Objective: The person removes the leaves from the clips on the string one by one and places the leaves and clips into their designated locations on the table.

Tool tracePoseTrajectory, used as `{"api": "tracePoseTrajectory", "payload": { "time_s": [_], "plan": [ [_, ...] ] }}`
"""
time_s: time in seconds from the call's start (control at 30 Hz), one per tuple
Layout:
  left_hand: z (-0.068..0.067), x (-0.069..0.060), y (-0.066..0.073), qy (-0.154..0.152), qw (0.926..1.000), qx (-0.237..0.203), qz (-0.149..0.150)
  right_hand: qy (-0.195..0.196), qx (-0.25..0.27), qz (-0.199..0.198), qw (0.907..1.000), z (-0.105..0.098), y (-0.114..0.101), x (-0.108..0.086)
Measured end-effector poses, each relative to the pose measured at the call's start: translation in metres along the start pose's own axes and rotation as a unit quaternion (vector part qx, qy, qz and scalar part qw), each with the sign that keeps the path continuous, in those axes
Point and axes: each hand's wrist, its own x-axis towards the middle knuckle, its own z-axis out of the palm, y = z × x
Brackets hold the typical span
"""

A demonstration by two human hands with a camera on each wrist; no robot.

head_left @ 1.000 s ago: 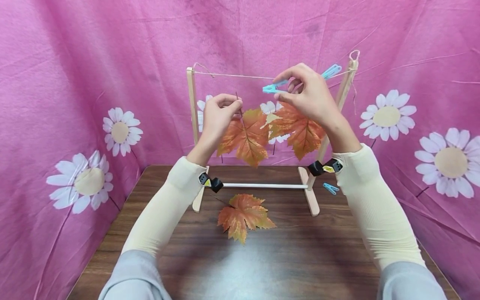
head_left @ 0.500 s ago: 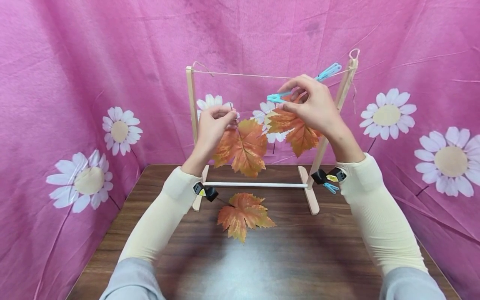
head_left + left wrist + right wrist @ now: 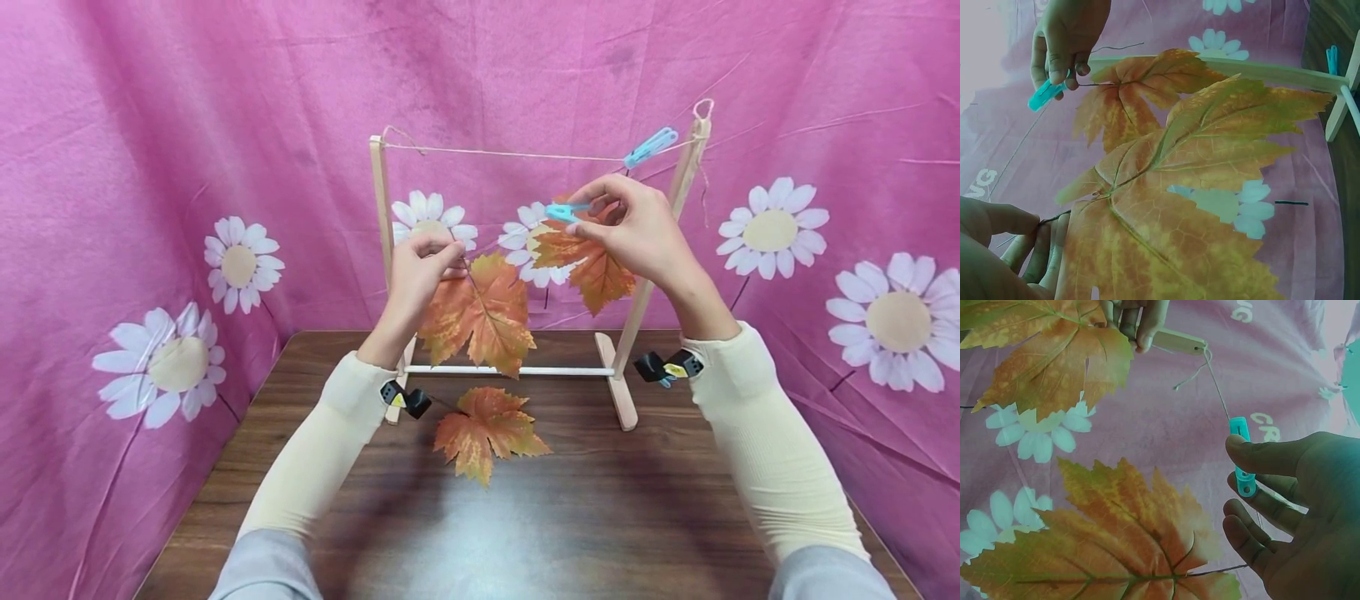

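I've got a dark, wood-grained tabletop (image 3: 570, 517) on my feed, carrying a pale, straight-posted wooden frame (image 3: 642, 308). A jagged orange leaf (image 3: 596, 260) hangs from its twine (image 3: 510, 153); near it, the left hand (image 3: 418, 271) pinches the thin stem of a lobed, veined leaf (image 3: 486, 315). The right hand (image 3: 643, 227) pinches a slim, plastic-looking blue clothespin (image 3: 562, 212), below the twine in my head view.

Both arms (image 3: 300, 458) reach forward, each ending in a pinch.
They slant inward from the lower corners of the head view. The left hand (image 3: 418, 273) holds its thumb (image 3: 1007, 219) against its bent fingers (image 3: 1041, 256); the right hand (image 3: 641, 229), slightly higher in that view and well apart from the left, pinches between thumb (image 3: 1266, 456) and index (image 3: 1275, 503), its remaining fingers (image 3: 1246, 540) loosely bent.
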Motion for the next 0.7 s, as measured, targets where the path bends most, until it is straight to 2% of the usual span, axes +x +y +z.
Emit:
{"api": "tracePoseTrajectory", "payload": {
  "time_s": [0.4, 0.7],
  "plan": [
    [-0.010, -0.007, -0.013, -0.001, 0.9990, -0.033, -0.030, 0.005, 0.024, -0.003, 0.9997, 0.003, 0.013, -0.014],
    [-0.016, -0.012, -0.023, 0.016, 0.9974, -0.036, -0.060, 0.001, 0.023, -0.011, 0.9997, 0.004, 0.021, -0.023]
  ]
}}
